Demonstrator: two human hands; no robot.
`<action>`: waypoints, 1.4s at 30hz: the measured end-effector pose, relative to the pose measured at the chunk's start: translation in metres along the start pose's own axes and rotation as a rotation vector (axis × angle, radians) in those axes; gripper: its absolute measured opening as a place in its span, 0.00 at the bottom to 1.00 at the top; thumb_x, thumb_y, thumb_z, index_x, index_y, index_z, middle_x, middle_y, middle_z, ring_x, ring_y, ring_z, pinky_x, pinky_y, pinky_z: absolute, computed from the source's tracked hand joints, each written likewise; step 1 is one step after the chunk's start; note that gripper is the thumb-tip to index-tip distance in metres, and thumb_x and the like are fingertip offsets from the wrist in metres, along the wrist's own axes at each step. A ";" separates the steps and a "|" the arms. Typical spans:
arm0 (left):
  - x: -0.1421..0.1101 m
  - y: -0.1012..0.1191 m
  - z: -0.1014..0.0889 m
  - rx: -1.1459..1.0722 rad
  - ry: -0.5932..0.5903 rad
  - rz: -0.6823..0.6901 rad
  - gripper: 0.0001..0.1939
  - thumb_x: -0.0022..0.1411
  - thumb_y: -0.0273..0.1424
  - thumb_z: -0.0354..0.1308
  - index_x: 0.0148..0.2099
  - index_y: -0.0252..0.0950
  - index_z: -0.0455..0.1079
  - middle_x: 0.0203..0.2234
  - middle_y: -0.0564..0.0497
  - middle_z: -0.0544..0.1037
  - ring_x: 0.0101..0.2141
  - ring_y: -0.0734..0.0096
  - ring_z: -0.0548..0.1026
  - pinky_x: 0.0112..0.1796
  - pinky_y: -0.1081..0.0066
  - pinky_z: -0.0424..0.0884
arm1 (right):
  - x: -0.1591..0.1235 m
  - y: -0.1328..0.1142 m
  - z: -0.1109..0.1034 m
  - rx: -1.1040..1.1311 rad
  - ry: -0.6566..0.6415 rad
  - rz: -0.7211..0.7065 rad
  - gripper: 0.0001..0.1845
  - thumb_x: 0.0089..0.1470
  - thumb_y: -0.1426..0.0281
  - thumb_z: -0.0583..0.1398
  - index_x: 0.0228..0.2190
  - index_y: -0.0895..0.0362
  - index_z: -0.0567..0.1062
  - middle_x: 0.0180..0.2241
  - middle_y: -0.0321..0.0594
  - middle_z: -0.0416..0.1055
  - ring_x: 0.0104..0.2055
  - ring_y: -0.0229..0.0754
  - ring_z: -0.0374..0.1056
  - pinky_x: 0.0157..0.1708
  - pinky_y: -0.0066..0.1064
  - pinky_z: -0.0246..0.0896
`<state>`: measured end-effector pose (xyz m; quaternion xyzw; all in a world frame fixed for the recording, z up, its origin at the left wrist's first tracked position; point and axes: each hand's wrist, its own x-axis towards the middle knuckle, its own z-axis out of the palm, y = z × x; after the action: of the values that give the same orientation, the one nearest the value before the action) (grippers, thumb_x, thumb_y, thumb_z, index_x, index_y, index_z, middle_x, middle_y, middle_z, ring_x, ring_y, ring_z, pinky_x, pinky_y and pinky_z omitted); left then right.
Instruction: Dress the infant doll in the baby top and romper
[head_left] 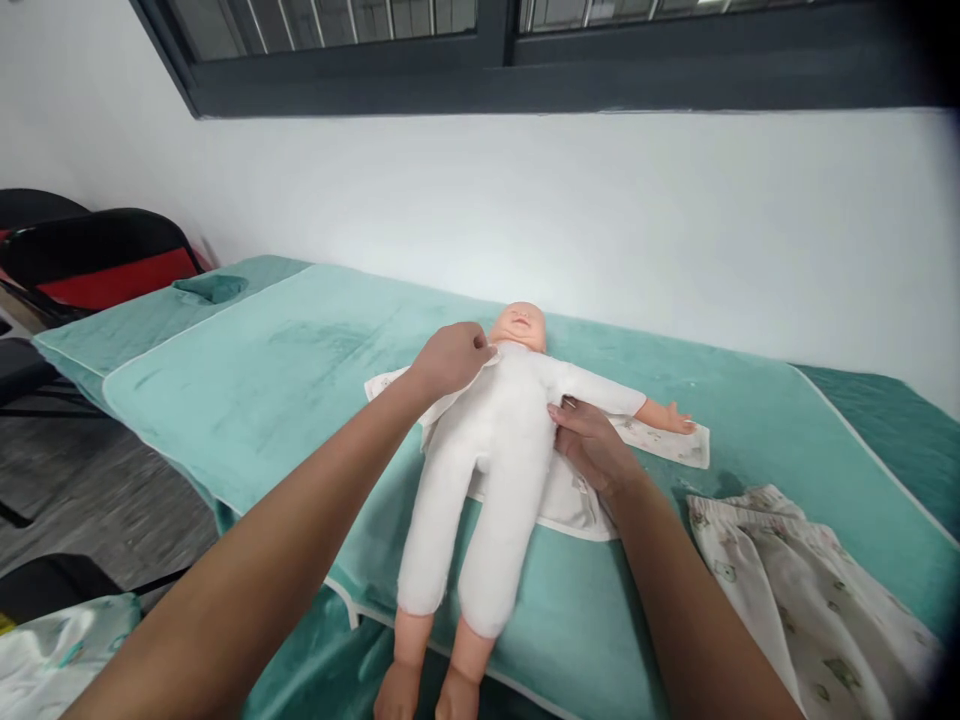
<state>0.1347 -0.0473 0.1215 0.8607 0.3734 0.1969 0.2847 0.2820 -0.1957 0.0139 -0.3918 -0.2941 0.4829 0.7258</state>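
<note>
White-bodied, the doll [499, 400] is laid face-up over the spread shirt [576, 500]. One edge is pinched by the left hand [452, 358]; whether the right hand [594, 442] grips anything cannot be told. Cloth is best eased, not tugged.

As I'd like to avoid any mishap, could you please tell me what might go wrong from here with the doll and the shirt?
The shirt lies partly beneath the doll, so a hard pull by the left hand, which pinches its edge, might drag the doll or bunch the cloth. The doll's feet jut past the near edge of the green cover, so a tug toward the person could start it sliding off.
</note>
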 end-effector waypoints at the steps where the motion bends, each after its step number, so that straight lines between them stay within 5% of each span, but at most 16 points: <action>1: -0.005 0.003 -0.005 -0.016 -0.053 -0.007 0.09 0.59 0.37 0.58 0.31 0.36 0.70 0.28 0.49 0.76 0.25 0.71 0.68 0.26 0.71 0.59 | 0.000 0.000 0.000 0.003 0.001 -0.004 0.26 0.47 0.69 0.69 0.49 0.53 0.73 0.46 0.40 0.77 0.53 0.48 0.72 0.47 0.41 0.73; 4: -0.022 0.007 -0.019 -0.230 -0.226 -0.017 0.11 0.60 0.39 0.57 0.38 0.36 0.72 0.31 0.47 0.78 0.21 0.75 0.68 0.24 0.72 0.62 | -0.003 -0.001 0.001 -0.013 0.020 0.006 0.22 0.47 0.68 0.69 0.46 0.53 0.74 0.44 0.39 0.78 0.49 0.46 0.74 0.45 0.37 0.73; 6: -0.032 0.004 -0.023 -0.344 -0.234 -0.020 0.13 0.62 0.41 0.56 0.41 0.36 0.72 0.32 0.48 0.78 0.20 0.76 0.69 0.24 0.72 0.63 | -0.004 -0.002 0.001 -0.042 0.039 0.022 0.22 0.47 0.67 0.70 0.45 0.54 0.75 0.43 0.40 0.79 0.47 0.46 0.75 0.43 0.36 0.73; 13: -0.090 -0.026 0.007 0.002 0.025 0.083 0.17 0.58 0.40 0.62 0.48 0.40 0.70 0.42 0.48 0.76 0.39 0.63 0.75 0.40 0.63 0.73 | -0.005 0.000 -0.008 -0.182 0.077 0.062 0.19 0.49 0.62 0.69 0.43 0.54 0.76 0.42 0.40 0.78 0.43 0.43 0.74 0.41 0.33 0.72; 16: -0.127 -0.037 0.026 0.181 0.187 0.214 0.21 0.59 0.33 0.60 0.55 0.42 0.66 0.49 0.45 0.72 0.51 0.54 0.71 0.49 0.57 0.71 | -0.009 -0.002 -0.012 -0.426 0.247 0.038 0.17 0.47 0.57 0.69 0.34 0.56 0.77 0.34 0.38 0.78 0.36 0.43 0.74 0.38 0.33 0.71; 21: -0.168 -0.059 0.043 0.188 0.330 0.222 0.14 0.65 0.27 0.52 0.53 0.42 0.65 0.47 0.45 0.71 0.48 0.58 0.71 0.48 0.58 0.71 | -0.016 -0.007 -0.008 -0.892 0.546 -0.241 0.20 0.53 0.51 0.62 0.26 0.55 0.73 0.22 0.33 0.73 0.27 0.40 0.68 0.33 0.32 0.62; 25: -0.171 -0.071 0.048 0.121 0.366 0.260 0.10 0.68 0.26 0.49 0.48 0.42 0.66 0.43 0.47 0.72 0.46 0.61 0.71 0.46 0.59 0.70 | 0.000 -0.012 0.014 -0.949 0.408 -0.400 0.14 0.57 0.57 0.60 0.31 0.54 0.75 0.31 0.36 0.74 0.33 0.40 0.68 0.37 0.31 0.61; 29: -0.172 -0.072 0.049 0.060 0.348 0.439 0.13 0.66 0.22 0.51 0.50 0.42 0.65 0.39 0.48 0.75 0.41 0.63 0.72 0.42 0.60 0.70 | 0.037 -0.021 0.044 -1.188 0.271 -0.421 0.13 0.57 0.61 0.57 0.40 0.55 0.76 0.38 0.41 0.74 0.37 0.42 0.68 0.41 0.34 0.60; 35: -0.184 -0.067 0.053 0.116 0.308 0.556 0.20 0.62 0.19 0.52 0.53 0.43 0.64 0.37 0.46 0.77 0.36 0.62 0.72 0.37 0.58 0.67 | 0.075 -0.029 0.073 -1.436 0.136 -0.214 0.15 0.55 0.56 0.59 0.38 0.53 0.77 0.40 0.43 0.75 0.39 0.47 0.68 0.35 0.35 0.56; 39: -0.182 -0.061 0.059 0.146 0.293 0.545 0.20 0.61 0.18 0.53 0.53 0.42 0.65 0.35 0.46 0.77 0.34 0.61 0.71 0.35 0.57 0.65 | 0.083 -0.030 0.064 -1.168 0.074 -0.159 0.11 0.51 0.63 0.61 0.37 0.52 0.77 0.33 0.36 0.75 0.36 0.43 0.68 0.35 0.32 0.57; 42: -0.176 -0.051 0.062 0.121 0.259 0.538 0.20 0.62 0.19 0.52 0.53 0.41 0.65 0.35 0.46 0.78 0.33 0.62 0.70 0.35 0.58 0.66 | 0.088 -0.030 0.051 -0.862 0.212 -0.192 0.10 0.49 0.65 0.61 0.35 0.55 0.76 0.30 0.35 0.73 0.33 0.40 0.67 0.35 0.31 0.58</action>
<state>0.0288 -0.1730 0.0199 0.9118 0.1764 0.3508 0.1205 0.2864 -0.1059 0.0703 -0.6764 -0.4275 0.2039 0.5641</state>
